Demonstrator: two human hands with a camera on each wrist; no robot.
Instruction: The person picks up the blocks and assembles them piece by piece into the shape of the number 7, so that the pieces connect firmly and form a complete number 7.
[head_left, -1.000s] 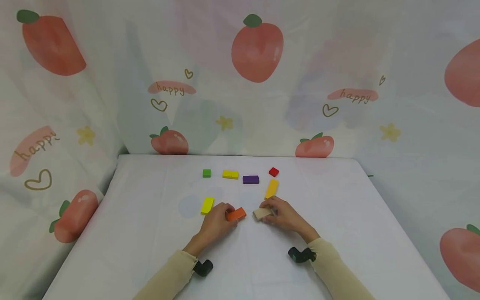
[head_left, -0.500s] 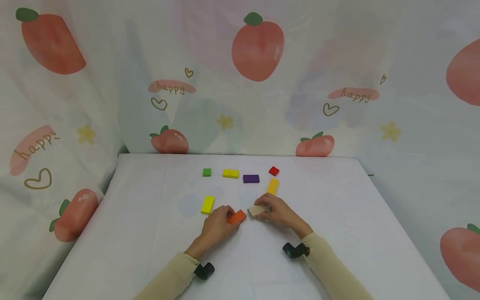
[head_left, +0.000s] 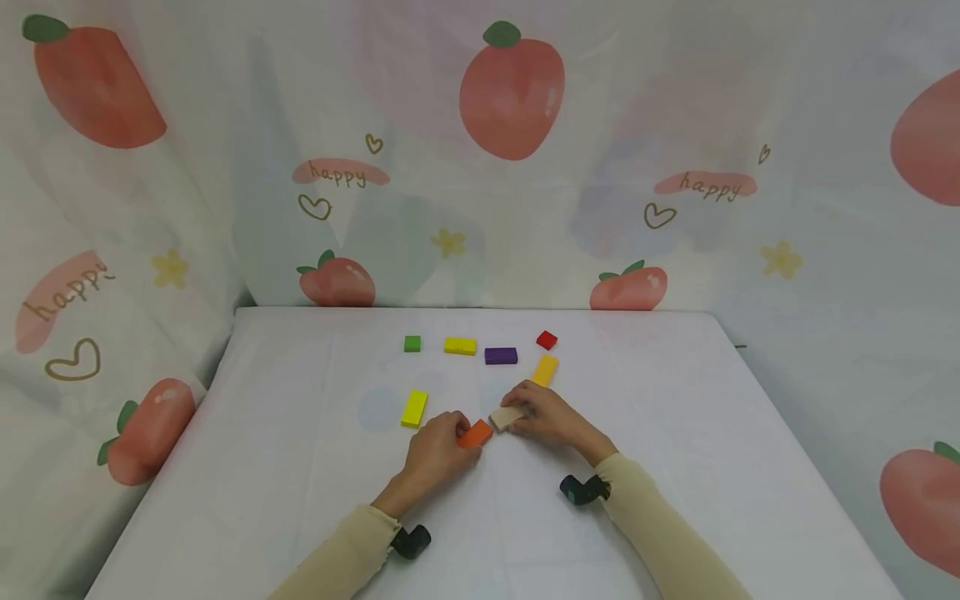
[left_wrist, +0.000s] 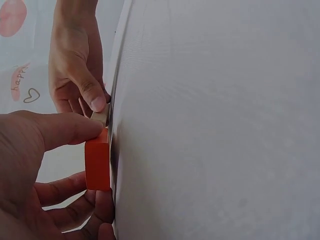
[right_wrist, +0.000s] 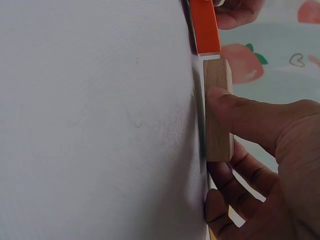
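left hand [head_left: 437, 443] pinching orange block [head_left: 475, 433] | right hand [head_left: 551, 415] pinching wooden block [head_left: 506, 417] | near, unjoined, seemingly midway | purple block [head_left: 501, 356], red block [head_left: 547, 340] unheld

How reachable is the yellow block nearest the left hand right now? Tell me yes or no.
Probably yes, if it lets go first: the left hand grips the orange block, but the nearest yellow block lies just past that hand, with nothing visible between them.
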